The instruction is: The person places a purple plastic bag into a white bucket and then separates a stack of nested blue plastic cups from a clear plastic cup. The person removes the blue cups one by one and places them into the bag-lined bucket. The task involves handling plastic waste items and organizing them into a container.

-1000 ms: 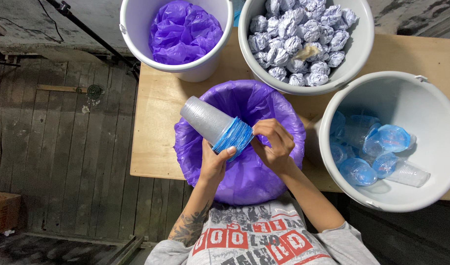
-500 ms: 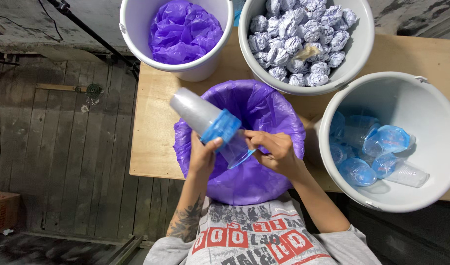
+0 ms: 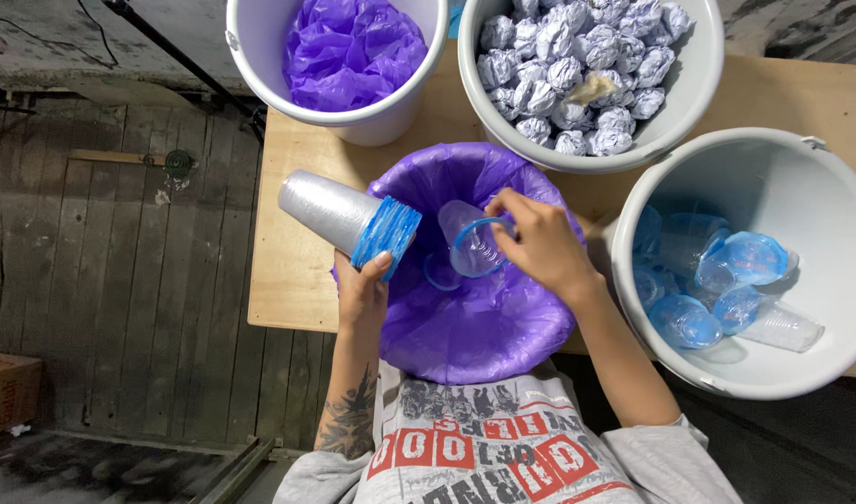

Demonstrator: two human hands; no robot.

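- Stack of clear plastic cups (image 3: 339, 219) with blue rims, lying sideways, base pointing left and up, held over the left edge of the purple-lined bucket (image 3: 484, 327).
- Left hand (image 3: 362, 289) grips the stack from below near its rim end, thumb pressed on the blue rims, fingers wrapped round; closed on the stack.
- Single clear cup (image 3: 470, 245) with a blue rim, apart from the stack, held above the middle of the purple liner, mouth tilted toward the camera.
- Right hand (image 3: 540, 245) pinches that single cup at its rim, fingertips curled on the blue edge; hand sits over the right part of the purple bucket.
- Stack and single cup are near each other, not touching.
- Purple-lined bucket sits at the near edge of the wooden table (image 3: 292, 280), right in front of the person's torso.
- White bucket with purple bags (image 3: 348, 51) at top left, on the table.
- White bucket with crumpled foil-like balls (image 3: 577, 65) at top middle, just beside the purple-lined bucket.
- Large white bucket (image 3: 820, 215) at right, holding loose blue-rimmed cups (image 3: 726, 280) lying at its bottom.
- Forearm of the left hand shows a tattoo.
- Dark plank floor (image 3: 101, 280) left of the table.
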